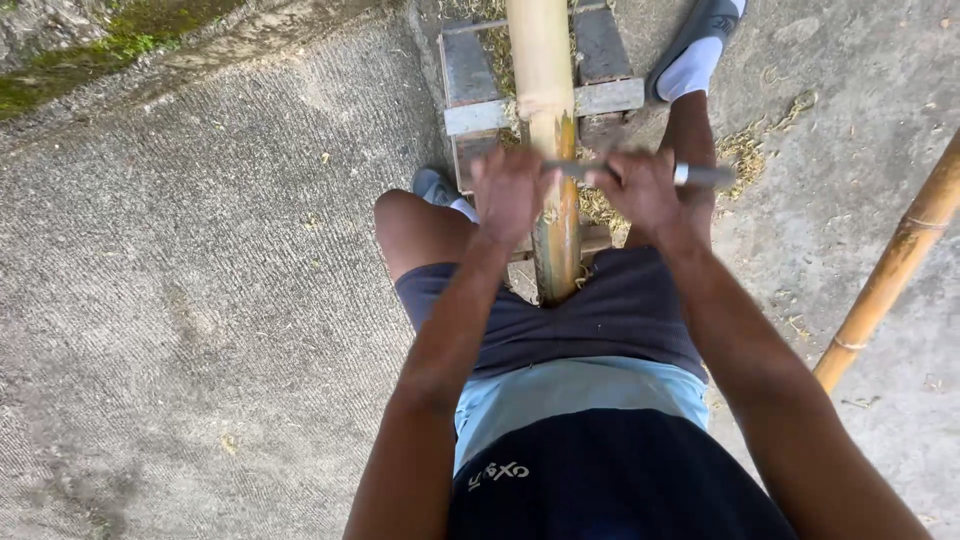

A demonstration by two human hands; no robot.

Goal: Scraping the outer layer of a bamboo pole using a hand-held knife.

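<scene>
Rough concrete floor [200, 300] lay under a metal stand [470, 95] carrying the bamboo pole [545, 90], where the left hand [508, 190] and right hand [640, 188] gripped a crosswise scraping blade [700, 176], best drawn evenly and level along it.

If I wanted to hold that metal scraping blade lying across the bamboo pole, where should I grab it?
Take the blade at its two ends, one hand on each side of the bamboo pole, coming from above. It lies crosswise over the pole, so only the ends stick out free. The left hand and right hand grip it this way, knuckles up, leaving the middle bare on the bamboo.
</scene>
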